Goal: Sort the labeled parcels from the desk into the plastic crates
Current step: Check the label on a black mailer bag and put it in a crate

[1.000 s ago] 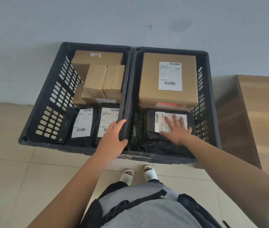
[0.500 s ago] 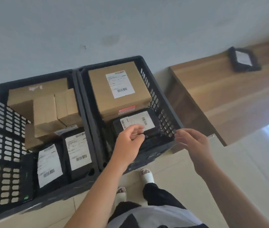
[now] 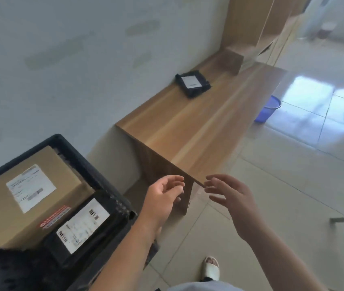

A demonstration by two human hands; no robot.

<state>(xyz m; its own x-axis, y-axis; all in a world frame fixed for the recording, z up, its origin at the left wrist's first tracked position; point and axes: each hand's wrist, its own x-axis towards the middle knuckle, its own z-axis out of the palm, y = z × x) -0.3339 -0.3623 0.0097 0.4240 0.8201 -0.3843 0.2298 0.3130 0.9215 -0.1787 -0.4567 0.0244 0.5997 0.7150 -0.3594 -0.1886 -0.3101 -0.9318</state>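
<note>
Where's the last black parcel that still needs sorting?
In the head view, the black parcel lies upper centre on the wooden desk, near the wall, beyond both empty hands.

No legible text anywhere. White shipping label [image 3: 30,187] on the cardboard box [image 3: 30,198] in the crate [image 3: 95,164]: blurred print and a barcode, unreadable. Red strip [image 3: 55,216] on the box edge: unreadable. White label [image 3: 83,224] on the black parcel [image 3: 87,229] beside it: barcodes only. Label [image 3: 190,81] on the black parcel on the desk [image 3: 188,122]: too small.
</note>
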